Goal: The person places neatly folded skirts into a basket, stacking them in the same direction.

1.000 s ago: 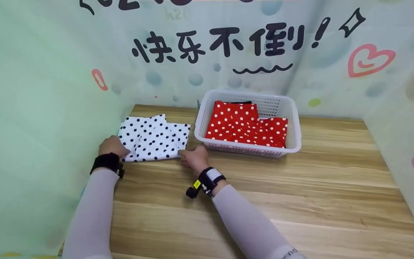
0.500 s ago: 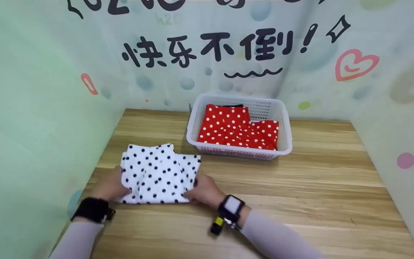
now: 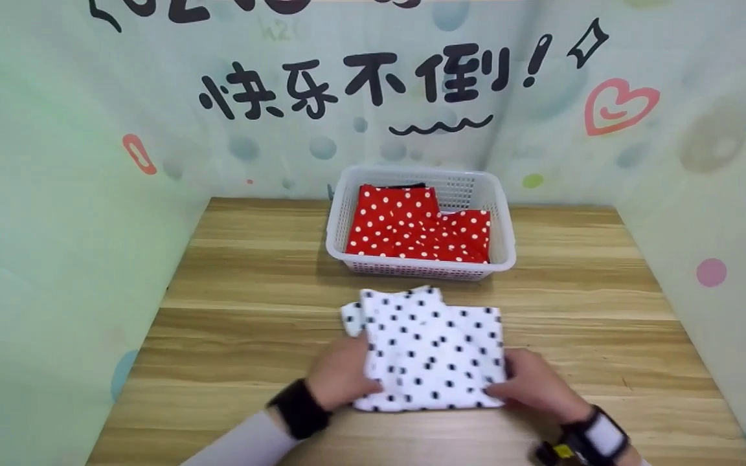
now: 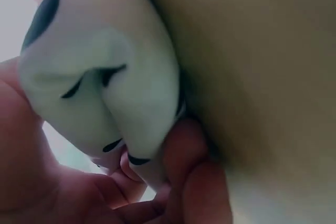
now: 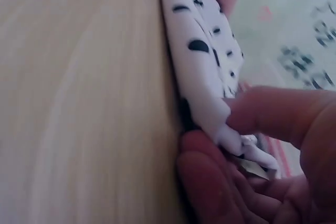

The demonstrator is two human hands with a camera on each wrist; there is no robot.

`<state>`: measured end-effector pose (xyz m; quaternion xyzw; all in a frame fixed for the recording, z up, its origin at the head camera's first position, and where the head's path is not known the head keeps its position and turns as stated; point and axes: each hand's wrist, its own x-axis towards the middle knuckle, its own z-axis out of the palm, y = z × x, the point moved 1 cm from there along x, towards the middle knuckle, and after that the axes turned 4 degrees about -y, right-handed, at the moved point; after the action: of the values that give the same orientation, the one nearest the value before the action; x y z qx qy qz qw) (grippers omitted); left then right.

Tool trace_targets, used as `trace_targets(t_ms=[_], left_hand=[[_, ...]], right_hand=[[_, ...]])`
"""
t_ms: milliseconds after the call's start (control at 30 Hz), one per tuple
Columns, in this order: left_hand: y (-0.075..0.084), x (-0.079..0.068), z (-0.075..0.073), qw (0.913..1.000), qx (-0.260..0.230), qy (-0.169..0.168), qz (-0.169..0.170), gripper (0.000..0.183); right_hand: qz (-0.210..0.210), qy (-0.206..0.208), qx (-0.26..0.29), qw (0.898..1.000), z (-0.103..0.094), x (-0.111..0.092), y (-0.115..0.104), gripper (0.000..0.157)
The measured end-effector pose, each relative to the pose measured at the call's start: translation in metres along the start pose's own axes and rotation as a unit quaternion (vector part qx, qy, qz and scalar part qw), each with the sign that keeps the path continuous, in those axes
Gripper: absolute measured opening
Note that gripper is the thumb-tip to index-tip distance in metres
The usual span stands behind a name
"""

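Observation:
A folded white cloth garment with black polka dots [image 3: 434, 349] is held between both hands in front of the basket. My left hand [image 3: 342, 375] grips its left edge, thumb on top and fingers underneath. At the opposite edge my right hand [image 3: 535, 385] pinches the fabric between thumb and fingers. The left wrist view shows the dotted fabric [image 4: 105, 66] bunched in the left hand's grasp. In the right wrist view the folded layers [image 5: 197, 61] run close over the wooden surface, with the thumb pressing on the upper side.
Behind the garment stands a white plastic basket [image 3: 421, 266] with perforated walls. A folded red cloth with white dots [image 3: 412, 223] lies inside, a black item [image 3: 405, 186] showing behind it. Printed curtains [image 3: 282, 149] border the wooden table [image 3: 243, 278] at the back and sides.
Both hands have lifted the dotted white garment from the left side of the table, drawn it nearer, then carried it rightward to in front of the basket. The camera view has shifted slightly.

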<state>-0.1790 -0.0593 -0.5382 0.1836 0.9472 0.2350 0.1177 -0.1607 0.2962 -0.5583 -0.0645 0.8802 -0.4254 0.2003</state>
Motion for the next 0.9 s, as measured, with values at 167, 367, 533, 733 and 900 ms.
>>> trace_targets(t_ms=[167, 367, 533, 733, 900], left_hand=[[0.029, 0.012, 0.005, 0.9992, 0.022, -0.031, 0.009, 0.094], [0.017, 0.01, 0.005, 0.9949, -0.09, -0.039, -0.026, 0.094], [0.006, 0.017, 0.004, 0.961, -0.271, -0.019, -0.052, 0.081], [0.004, 0.023, 0.006, 0.8729, -0.472, -0.082, -0.09, 0.063], [0.009, 0.025, 0.012, 0.8397, -0.519, -0.135, -0.087, 0.045]], right_hand=[[0.003, 0.008, 0.003, 1.0, -0.02, -0.019, 0.011, 0.033], [0.012, -0.022, 0.096, 0.995, -0.018, -0.019, 0.015, 0.05], [0.02, -0.048, 0.261, 0.964, -0.023, -0.018, 0.02, 0.073], [0.015, -0.07, 0.33, 0.941, -0.02, -0.013, 0.017, 0.063], [-0.014, -0.056, 0.326, 0.944, -0.011, -0.011, 0.015, 0.059]])
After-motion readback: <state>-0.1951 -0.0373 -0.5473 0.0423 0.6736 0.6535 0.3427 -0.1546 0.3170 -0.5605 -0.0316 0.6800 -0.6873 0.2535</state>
